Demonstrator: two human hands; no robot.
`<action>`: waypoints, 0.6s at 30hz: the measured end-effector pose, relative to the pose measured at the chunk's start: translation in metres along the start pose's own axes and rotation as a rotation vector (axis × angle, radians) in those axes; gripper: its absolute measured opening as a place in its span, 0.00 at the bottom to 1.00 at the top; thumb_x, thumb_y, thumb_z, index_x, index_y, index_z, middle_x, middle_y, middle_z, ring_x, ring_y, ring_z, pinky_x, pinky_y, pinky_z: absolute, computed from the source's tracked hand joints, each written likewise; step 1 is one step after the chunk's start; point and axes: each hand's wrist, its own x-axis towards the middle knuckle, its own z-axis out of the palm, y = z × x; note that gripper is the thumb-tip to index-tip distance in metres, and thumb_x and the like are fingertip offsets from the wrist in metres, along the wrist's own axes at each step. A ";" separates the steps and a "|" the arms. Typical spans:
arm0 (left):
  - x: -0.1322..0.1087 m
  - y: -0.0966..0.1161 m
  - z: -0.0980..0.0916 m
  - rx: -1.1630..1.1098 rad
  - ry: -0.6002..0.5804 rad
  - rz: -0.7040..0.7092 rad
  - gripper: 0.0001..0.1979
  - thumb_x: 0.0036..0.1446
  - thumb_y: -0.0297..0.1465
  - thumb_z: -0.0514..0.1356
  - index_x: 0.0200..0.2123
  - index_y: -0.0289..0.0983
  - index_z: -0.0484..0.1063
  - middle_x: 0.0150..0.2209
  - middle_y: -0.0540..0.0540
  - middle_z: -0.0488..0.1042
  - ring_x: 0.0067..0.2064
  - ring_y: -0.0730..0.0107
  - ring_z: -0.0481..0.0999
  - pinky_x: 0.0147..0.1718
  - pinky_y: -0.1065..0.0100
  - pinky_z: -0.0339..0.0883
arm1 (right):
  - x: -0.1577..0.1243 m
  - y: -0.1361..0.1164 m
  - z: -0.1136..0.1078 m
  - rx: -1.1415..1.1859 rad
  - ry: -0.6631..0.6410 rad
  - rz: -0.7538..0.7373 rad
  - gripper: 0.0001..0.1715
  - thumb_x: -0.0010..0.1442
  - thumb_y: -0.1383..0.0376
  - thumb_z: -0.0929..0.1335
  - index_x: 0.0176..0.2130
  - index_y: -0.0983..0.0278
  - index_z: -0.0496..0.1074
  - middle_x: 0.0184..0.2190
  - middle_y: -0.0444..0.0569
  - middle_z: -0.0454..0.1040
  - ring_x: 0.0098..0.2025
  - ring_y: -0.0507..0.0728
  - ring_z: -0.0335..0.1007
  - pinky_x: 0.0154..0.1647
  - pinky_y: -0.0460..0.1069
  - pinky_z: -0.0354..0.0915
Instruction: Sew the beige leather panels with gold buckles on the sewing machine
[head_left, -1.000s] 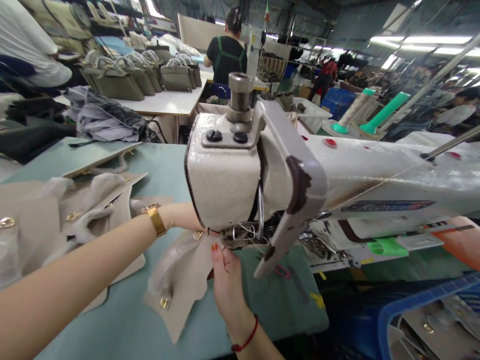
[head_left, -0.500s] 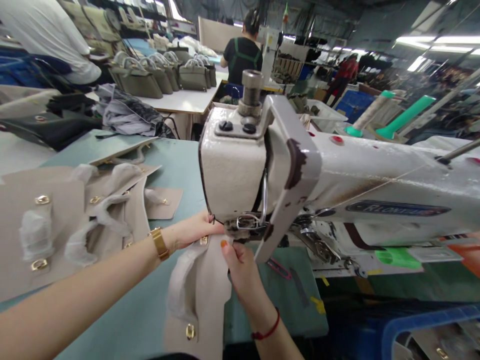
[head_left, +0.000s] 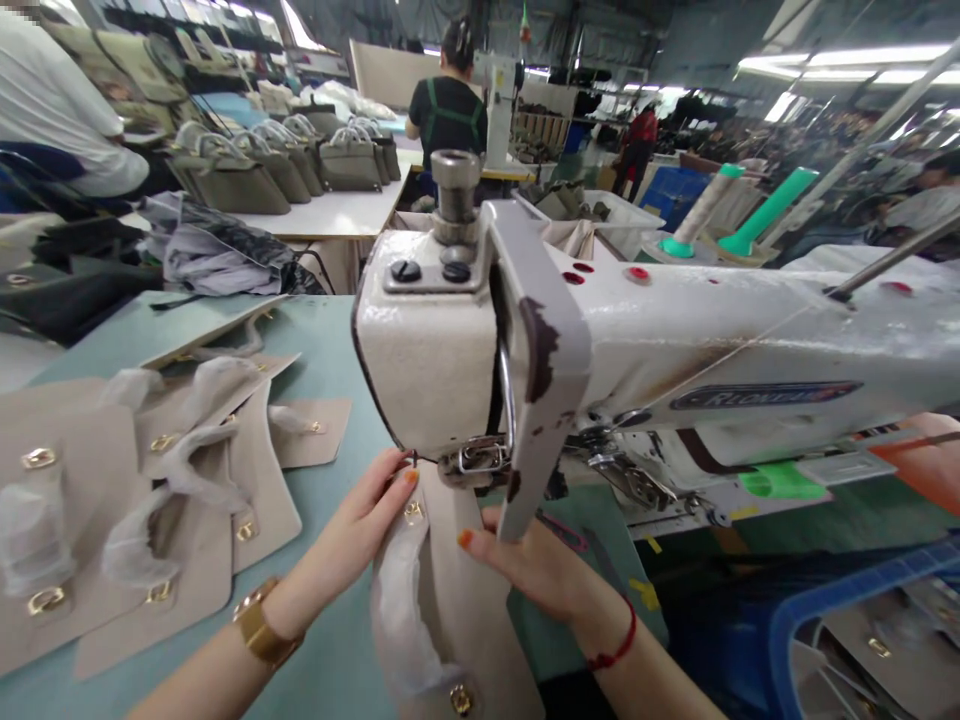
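At the far left of the teal desk (head_left: 330, 340), a stack of beige leather panels (head_left: 112, 520) lies fanned out flat, each with gold buckles and plastic-wrapped handles, within easy reach of the left arm, probably queued for the machine.

The left hand (head_left: 352, 535), a gold watch (head_left: 259, 628) on its wrist, reaches in from the lower left with the forearm angled up toward the needle area. Its fingers are extended and lightly curled, tips pressing the upper left edge of the beige leather piece (head_left: 457, 600) just under the head of the sewing machine (head_left: 450, 350); it looks more like a steadying press than a full grip.

That piece runs from beneath the presser foot down toward the desk's near edge, its wrapped handle (head_left: 397, 610) along the left side and a gold buckle (head_left: 459, 698) at the bottom, so the top edge sits where the needle works.

The right hand (head_left: 540, 565), with a red cord bracelet (head_left: 619, 645) at the wrist, comes in from the lower right, fingers spread half open and thumb resting on the piece's right edge, partly behind the machine's chipped face plate (head_left: 536, 370). Two thread cones (head_left: 720, 210) stand behind the machine arm.
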 end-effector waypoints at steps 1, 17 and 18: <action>-0.010 -0.010 -0.001 0.051 0.075 0.055 0.21 0.59 0.39 0.54 0.56 0.45 0.64 0.58 0.45 0.66 0.58 0.57 0.63 0.60 0.57 0.54 | -0.006 0.007 0.004 0.058 -0.013 0.029 0.20 0.55 0.51 0.67 0.26 0.64 0.72 0.23 0.42 0.69 0.25 0.50 0.60 0.24 0.43 0.54; -0.061 0.008 0.052 -0.314 -0.079 -0.421 0.33 0.47 0.54 0.59 0.46 0.32 0.68 0.41 0.38 0.77 0.43 0.52 0.75 0.39 0.60 0.71 | -0.023 0.047 0.049 0.015 0.402 -0.047 0.24 0.60 0.50 0.62 0.23 0.66 0.59 0.22 0.42 0.56 0.26 0.48 0.50 0.24 0.44 0.48; -0.063 0.014 0.054 -0.339 -0.068 -0.455 0.32 0.46 0.54 0.60 0.44 0.33 0.69 0.39 0.39 0.77 0.40 0.53 0.76 0.36 0.62 0.71 | -0.024 0.044 0.047 -0.020 0.400 -0.038 0.24 0.59 0.51 0.62 0.23 0.65 0.58 0.22 0.41 0.55 0.26 0.48 0.49 0.23 0.45 0.48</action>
